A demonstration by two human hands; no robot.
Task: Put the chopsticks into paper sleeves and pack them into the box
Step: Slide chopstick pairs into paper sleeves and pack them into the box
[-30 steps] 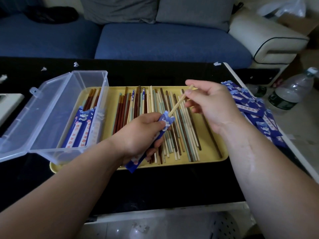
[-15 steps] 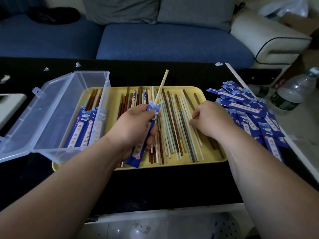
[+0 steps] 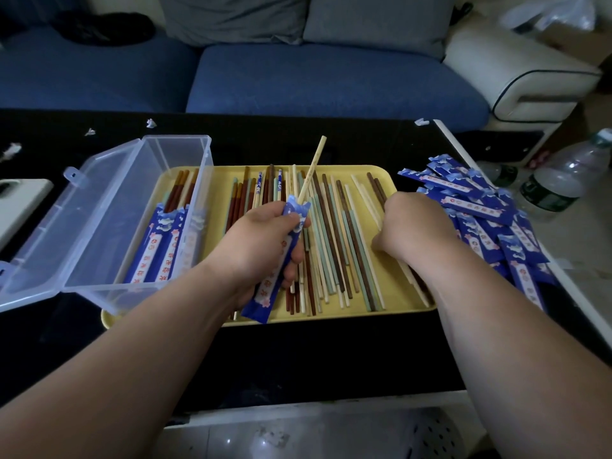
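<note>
Nearest you, over the near half of the yellow tray (image 3: 402, 308), your left hand (image 3: 261, 240) is wrapped round a blue paper sleeve (image 3: 273, 273), thumb and fingers curled about its upper half. One pale chopstick (image 3: 313, 167) stands partly out of the sleeve's mouth, slanting toward the tray's far rim.

Your right hand (image 3: 414, 226) rests knuckles-up on the right part of the tray with its fingers curled under. I cannot tell whether they have pinched a stick or only touch the heap.

The loose chopsticks (image 3: 334, 253) lie lengthwise across the tray's middle. They should be light, stiff and smooth, likely to roll, so take one near its thick end between thumb and forefinger.

The sleeve is thin paper and probably creases or tears easily. Hold it lightly just below the mouth, which keeps the opening from being squeezed flat.

On the tray's left end sits the clear box (image 3: 178, 150), lid thrown back, with filled sleeves (image 3: 155, 253) in it. Right of the tray lies the pile of empty sleeves (image 3: 480, 207), touching its edge. Beyond the tray, past the dark tabletop (image 3: 298, 134), is a blue sofa (image 3: 314, 81).
</note>
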